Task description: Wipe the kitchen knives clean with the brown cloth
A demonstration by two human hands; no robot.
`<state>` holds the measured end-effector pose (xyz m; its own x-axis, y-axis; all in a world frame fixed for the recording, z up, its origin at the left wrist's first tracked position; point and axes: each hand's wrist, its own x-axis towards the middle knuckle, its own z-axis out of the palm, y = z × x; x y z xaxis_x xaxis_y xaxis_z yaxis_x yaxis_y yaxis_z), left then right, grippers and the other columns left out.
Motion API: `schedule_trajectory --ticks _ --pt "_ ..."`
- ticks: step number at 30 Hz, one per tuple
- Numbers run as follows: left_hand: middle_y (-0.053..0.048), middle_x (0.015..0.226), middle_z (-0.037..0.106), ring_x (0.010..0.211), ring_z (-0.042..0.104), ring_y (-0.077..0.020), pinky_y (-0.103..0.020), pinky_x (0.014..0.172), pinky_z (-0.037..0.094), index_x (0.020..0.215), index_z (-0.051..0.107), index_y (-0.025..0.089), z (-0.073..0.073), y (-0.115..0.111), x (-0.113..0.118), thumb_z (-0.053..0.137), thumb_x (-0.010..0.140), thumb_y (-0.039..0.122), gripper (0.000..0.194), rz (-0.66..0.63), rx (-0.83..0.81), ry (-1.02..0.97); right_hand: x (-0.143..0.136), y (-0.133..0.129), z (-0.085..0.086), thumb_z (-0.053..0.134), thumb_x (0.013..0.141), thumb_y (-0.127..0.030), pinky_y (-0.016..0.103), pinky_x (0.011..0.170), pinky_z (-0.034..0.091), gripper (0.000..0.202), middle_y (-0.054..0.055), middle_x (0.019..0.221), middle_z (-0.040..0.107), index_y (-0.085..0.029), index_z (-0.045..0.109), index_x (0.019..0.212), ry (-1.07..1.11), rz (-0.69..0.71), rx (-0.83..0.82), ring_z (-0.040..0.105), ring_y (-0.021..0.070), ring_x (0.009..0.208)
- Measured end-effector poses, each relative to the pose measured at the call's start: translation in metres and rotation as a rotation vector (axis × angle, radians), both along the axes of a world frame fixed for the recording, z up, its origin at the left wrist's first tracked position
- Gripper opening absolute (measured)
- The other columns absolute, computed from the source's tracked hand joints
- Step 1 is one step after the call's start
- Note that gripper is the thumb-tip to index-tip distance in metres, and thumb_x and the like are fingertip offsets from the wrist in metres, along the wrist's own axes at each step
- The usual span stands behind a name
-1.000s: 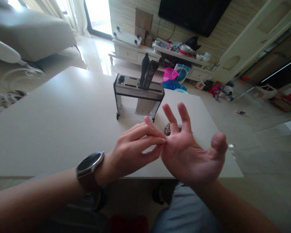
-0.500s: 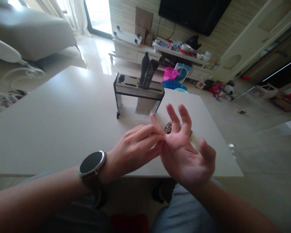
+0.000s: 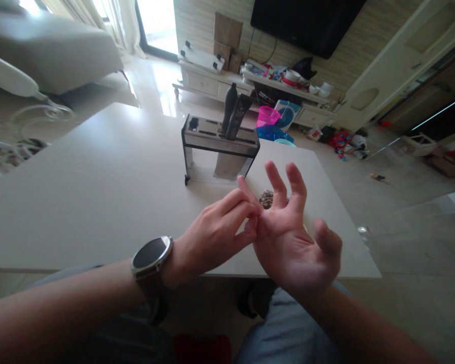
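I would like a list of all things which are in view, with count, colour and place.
Table: one, white, centre
Knife holder: one, silver-black, on table
Knife handles: two, black, in holder
Patterned object: one, brown-cream, on table, partly hidden
Television: one, black, wall
Cabinet: count unclear, white, below television
Basket: one, pink, beyond table
Curtains: count unclear, whitish, upper left
Clutter: uncountable, mixed, on cabinet
Watch: one, dark-faced, left wrist
Right hand: one, bare, open, above table
Left hand: one, bare, fingertips against right hand
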<state>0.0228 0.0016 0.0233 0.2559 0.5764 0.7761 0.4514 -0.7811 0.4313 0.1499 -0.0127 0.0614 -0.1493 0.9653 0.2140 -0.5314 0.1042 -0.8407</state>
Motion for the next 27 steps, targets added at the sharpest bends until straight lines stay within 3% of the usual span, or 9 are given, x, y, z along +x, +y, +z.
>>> schedule_trajectory --ticks 13,22,27 --pt "-0.004 0.100 0.068 0.087 0.067 -0.0120 -0.024 0.076 0.058 0.095 0.063 0.017 0.0009 0.0008 -0.0003 0.069 0.091 0.010 0.010 -0.069 -0.106 -0.096 0.0024 0.0028 -0.0021 0.054 0.079 -0.061 0.070 0.125 0.011 0.068 -0.007 0.164 0.036 -0.045 0.045 0.145 -0.015 -0.011 0.001 0.012 0.0285 0.161" --pt "-0.004 0.101 0.065 0.090 0.065 -0.0135 -0.027 0.077 0.058 0.096 0.061 0.018 0.0001 0.0018 -0.0028 0.065 0.093 0.011 0.008 -0.105 -0.169 -0.073 0.0022 0.0027 -0.0043 0.060 0.075 -0.061 0.064 0.128 0.008 0.076 -0.006 0.167 0.032 -0.044 0.044 0.147 -0.039 0.006 0.001 0.021 0.0300 0.158" --pt "-0.004 0.099 0.063 0.088 0.063 -0.0142 -0.028 0.077 0.056 0.094 0.060 0.017 0.0000 0.0016 -0.0014 0.063 0.093 0.010 0.008 -0.085 -0.161 -0.024 0.0022 -0.0004 -0.0074 0.061 0.077 -0.059 0.061 0.129 0.012 0.075 -0.005 0.167 0.032 -0.040 0.044 0.148 -0.063 0.040 0.030 0.018 0.0298 0.159"
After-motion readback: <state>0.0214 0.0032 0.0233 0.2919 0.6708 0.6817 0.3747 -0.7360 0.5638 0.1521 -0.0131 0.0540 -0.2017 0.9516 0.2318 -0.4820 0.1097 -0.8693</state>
